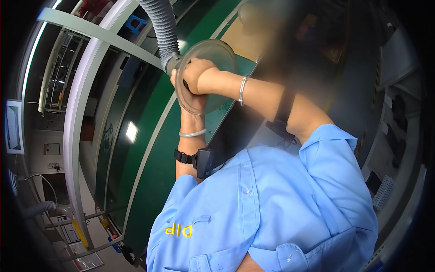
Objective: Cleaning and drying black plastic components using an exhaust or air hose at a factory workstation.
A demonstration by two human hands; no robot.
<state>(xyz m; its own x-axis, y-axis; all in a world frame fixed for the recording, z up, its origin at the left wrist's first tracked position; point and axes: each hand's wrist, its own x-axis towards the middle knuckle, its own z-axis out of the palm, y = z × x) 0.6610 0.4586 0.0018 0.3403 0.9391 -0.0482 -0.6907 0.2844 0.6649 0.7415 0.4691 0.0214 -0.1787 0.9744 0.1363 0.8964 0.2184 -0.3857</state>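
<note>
One translucent, bowl-shaped hood [220, 55] is seen beside a green work surface [154, 170], joined to the end of a grey corrugated hose [161, 27]. Inside its bowl the right hand [197, 75] is held with fingers curled closed; what is gripped there cannot be told. Behind the hood, the left hand [174, 81] is partly hidden, with its fingers bent near the hose end, their grip unclear.

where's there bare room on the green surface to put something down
Bare green surface shows between the pale strip and the left forearm; left of that strip, another green stretch shows only a bright reflection. It is crowded around the translucent hood, with the right hand and grey hose.
</note>
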